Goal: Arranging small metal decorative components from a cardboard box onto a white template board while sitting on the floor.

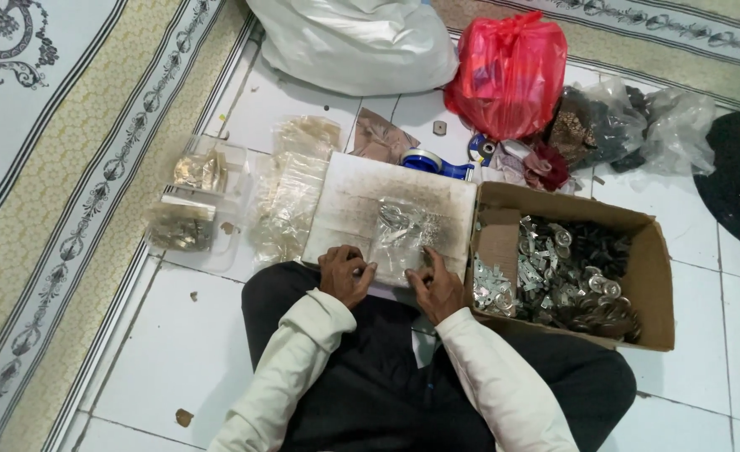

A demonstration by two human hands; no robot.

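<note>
Two hands, left hand (346, 274) and right hand (437, 289), pinch the limp, slippery clear bag (402, 234) of small metal pieces at the board's (345, 197) near edge; grip its corners, fingers clamped.

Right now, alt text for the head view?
Seated on a tiled floor, a person's left hand and right hand pinch a small clear plastic bag on a stained white board. A cardboard box of small metal parts sits right; a red bag lies beyond.

White tile floor, bordered by patterned carpet

I see glossy white floor tiles (177, 351) under even light, a cream-and-gold carpet (60, 167) along the left, another carpet strip (638, 33) across the top right.
</note>
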